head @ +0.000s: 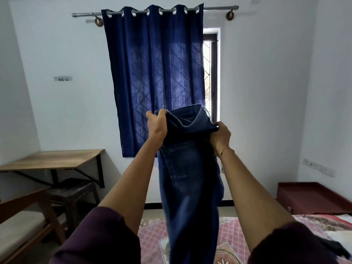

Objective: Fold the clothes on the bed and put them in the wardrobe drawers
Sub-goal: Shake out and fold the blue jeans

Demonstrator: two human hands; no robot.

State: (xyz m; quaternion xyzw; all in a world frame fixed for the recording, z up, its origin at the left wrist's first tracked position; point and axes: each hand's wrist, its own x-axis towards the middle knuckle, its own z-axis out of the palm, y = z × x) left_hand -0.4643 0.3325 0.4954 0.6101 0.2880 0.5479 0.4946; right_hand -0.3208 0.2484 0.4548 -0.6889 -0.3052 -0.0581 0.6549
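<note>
Left hand (156, 124) and right hand (221, 134) grip jeans (188, 178) waistband — fingers curled.

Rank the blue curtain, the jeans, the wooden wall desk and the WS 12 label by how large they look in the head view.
1. Blue curtain
2. Jeans, though held close to the camera, which inflates them
3. Wooden wall desk
4. WS 12 label

Both arms raised; L grip (156, 124), R grip (221, 134) clenched.
</note>
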